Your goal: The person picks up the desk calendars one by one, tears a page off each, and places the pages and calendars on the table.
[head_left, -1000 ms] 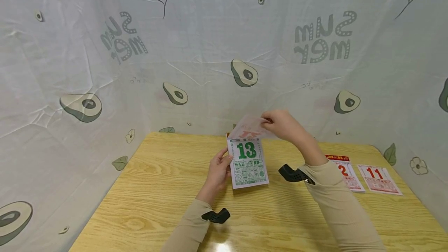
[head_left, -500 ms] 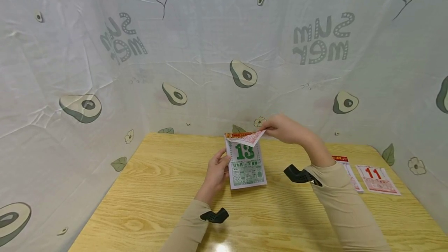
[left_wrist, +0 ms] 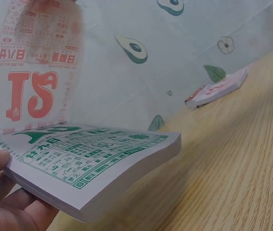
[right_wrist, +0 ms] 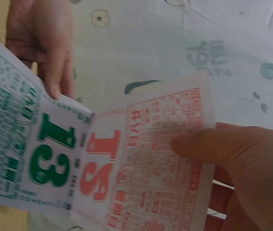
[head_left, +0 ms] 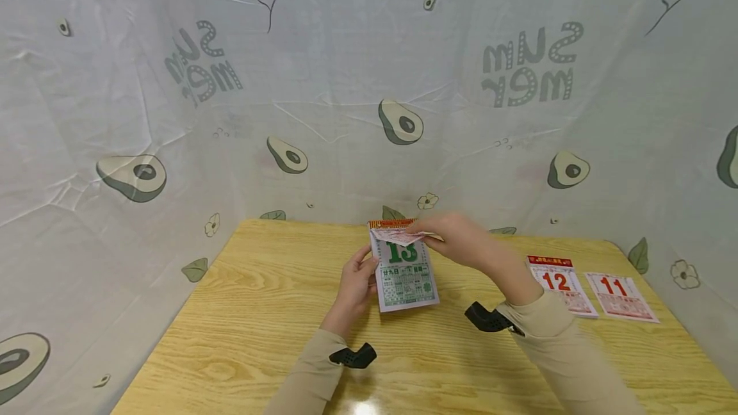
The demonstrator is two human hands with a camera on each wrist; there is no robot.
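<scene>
A tear-off calendar with a green 13 on its page is tilted up over the table in the head view. My left hand grips its left edge, thumb on the front and fingers beneath, as the left wrist view shows closely. The thin top sheet, its red 12 showing through from behind, is turned back from the page. My right hand pinches the sheet's free end between thumb and fingers, close to the calendar's red and gold header. In the head view the sheet partly covers the 13.
To the right on the wooden table lie another calendar pad with a red 12 and red header, and a loose sheet with a red 11. A pale cloth printed with avocados hangs behind the table.
The right hand has come down and left toward the calendar's top, bringing the raised sheet down over the upper page. The left hand keeps its grip in nearly the same place.
</scene>
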